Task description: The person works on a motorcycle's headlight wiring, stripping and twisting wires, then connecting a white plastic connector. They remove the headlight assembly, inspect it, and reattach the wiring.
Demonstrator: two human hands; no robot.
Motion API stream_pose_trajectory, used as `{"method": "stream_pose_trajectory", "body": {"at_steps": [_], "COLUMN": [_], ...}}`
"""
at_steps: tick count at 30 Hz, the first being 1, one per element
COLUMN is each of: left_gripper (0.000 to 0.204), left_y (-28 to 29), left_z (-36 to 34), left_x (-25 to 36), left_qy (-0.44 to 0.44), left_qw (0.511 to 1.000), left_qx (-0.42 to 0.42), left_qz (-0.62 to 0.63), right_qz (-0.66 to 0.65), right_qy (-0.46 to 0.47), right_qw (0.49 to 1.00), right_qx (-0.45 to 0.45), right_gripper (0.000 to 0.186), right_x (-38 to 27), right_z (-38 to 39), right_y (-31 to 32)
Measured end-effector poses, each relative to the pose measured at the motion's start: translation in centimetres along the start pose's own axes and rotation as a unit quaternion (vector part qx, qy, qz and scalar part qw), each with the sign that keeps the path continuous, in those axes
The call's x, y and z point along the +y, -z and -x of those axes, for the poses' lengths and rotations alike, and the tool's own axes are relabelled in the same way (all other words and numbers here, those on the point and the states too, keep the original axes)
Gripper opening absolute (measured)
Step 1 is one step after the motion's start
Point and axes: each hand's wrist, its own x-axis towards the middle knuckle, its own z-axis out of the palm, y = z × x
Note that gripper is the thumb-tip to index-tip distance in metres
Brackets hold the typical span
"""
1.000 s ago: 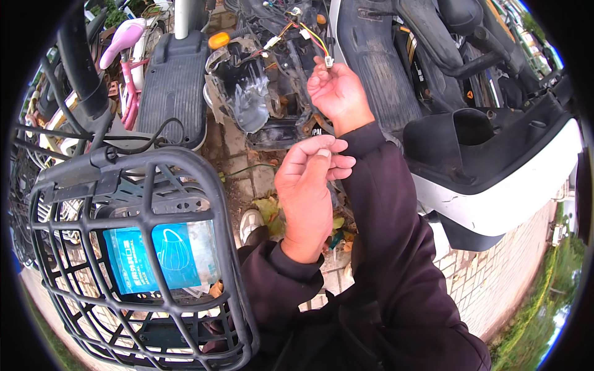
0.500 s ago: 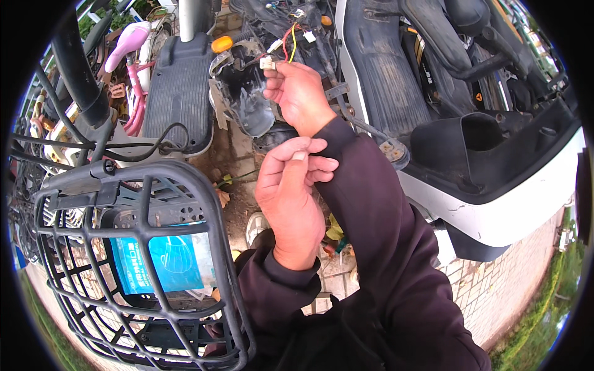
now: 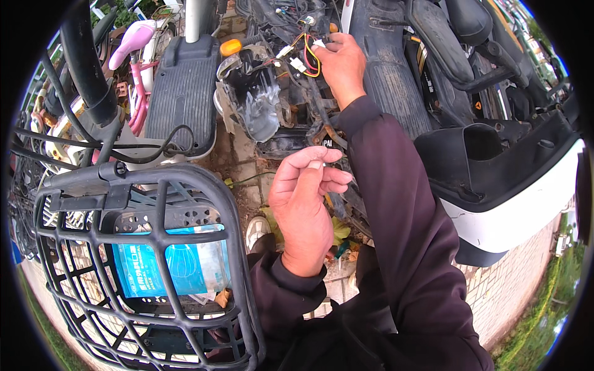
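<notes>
My right hand (image 3: 344, 67) reaches into the exposed wiring at the far middle. Its thumb and fingers pinch a white wire connector (image 3: 318, 44). Beside it, another white connector (image 3: 298, 64) hangs loose among red and yellow wires (image 3: 307, 54), and a further pale connector (image 3: 284, 51) lies to its left. My left hand (image 3: 304, 207) is held nearer to me, thumb pressed against curled fingers; whatever it pinches is too small to name. Between the hands and the scooter's footboard sits a dark, cracked plastic housing (image 3: 263, 114) with pale smears inside.
A black basket (image 3: 162, 237) at the near left holds a blue packet (image 3: 142, 272). Beyond it are a ribbed grey footboard (image 3: 179, 93), an orange reflector (image 3: 231, 47) and a pink saddle (image 3: 131, 43). A white-and-black scooter body (image 3: 520, 185) stands on the right.
My right hand has let go of one white connector and moved right and slightly away to another. My left hand keeps its pinch, and the view has shifted slightly.
</notes>
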Motion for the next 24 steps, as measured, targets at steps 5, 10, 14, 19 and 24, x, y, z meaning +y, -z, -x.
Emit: {"method": "stream_pose_trajectory", "body": {"at_steps": [5, 10, 14, 19, 24], "left_gripper": [0.017, 0.017, 0.018, 0.019, 0.019], "left_y": [0.0, -0.1, -0.1, 0.1, 0.3], "left_z": [0.0, 0.0, -0.1, -0.1, -0.1], "left_x": [-0.1, -0.1, -0.1, -0.2, -0.1], "left_qy": [0.015, 0.017, 0.022, 0.023, 0.018], "left_qw": [1.000, 1.000, 1.000, 1.000, 1.000], "left_qx": [-0.005, -0.003, -0.002, -0.006, -0.006], "left_qz": [-0.005, -0.008, 0.004, 0.005, 0.010], "right_qz": [-0.180, -0.184, 0.055, 0.231, 0.013], "right_qy": [-0.126, -0.212, -0.075, 0.036, -0.174], "right_qw": [0.963, 0.949, 0.989, 0.967, 0.973], "right_qx": [-0.155, -0.140, -0.112, -0.099, -0.152], "right_gripper": [0.023, 0.017, 0.034, 0.044, 0.033], "right_x": [-0.3, 0.2, -0.8, -2.3, -1.9], "right_z": [-1.2, -0.6, 1.4, 4.0, 3.0], "right_y": [0.4, 1.7, 2.8, 2.3, 1.4]}}
